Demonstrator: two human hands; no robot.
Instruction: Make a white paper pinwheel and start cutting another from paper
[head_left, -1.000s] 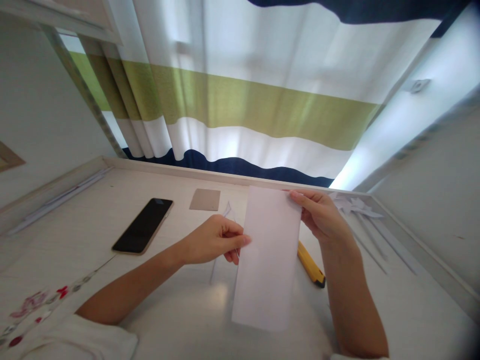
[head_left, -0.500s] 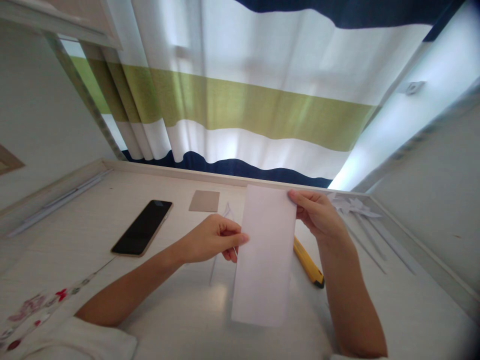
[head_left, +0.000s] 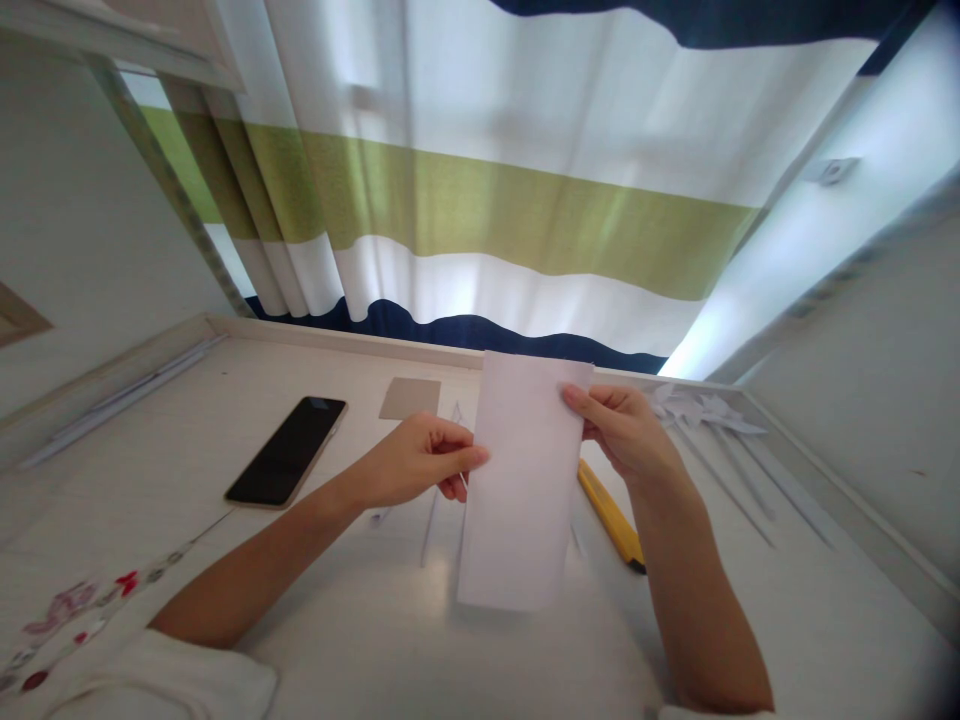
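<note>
A tall white sheet of paper (head_left: pixel 525 490) is held up above the table, its long sides running up and down. My left hand (head_left: pixel 427 460) pinches its left edge, thumb in front and fingers behind. Near the upper right corner my right hand (head_left: pixel 619 420) grips the sheet the same way. A yellow utility knife (head_left: pixel 611 518) lies on the table just left of my right forearm, its upper end close to the paper. Thin white paper pieces (head_left: pixel 430 530) show behind and beside the sheet, partly hidden by it and my left hand.
A black phone (head_left: pixel 287 452) lies at the left, with a beige square card (head_left: pixel 410 398) farther back. Cut paper shapes and strips (head_left: pixel 705 410) are gathered at the back right. More long paper strips (head_left: pixel 127 400) rest along the left edge. A striped curtain (head_left: pixel 480 200) hangs behind the table.
The sheet has risen slightly and shifted a little left, its lower end now higher. Both hands have moved up with it. My right thumb sits slightly farther in from the corner.
</note>
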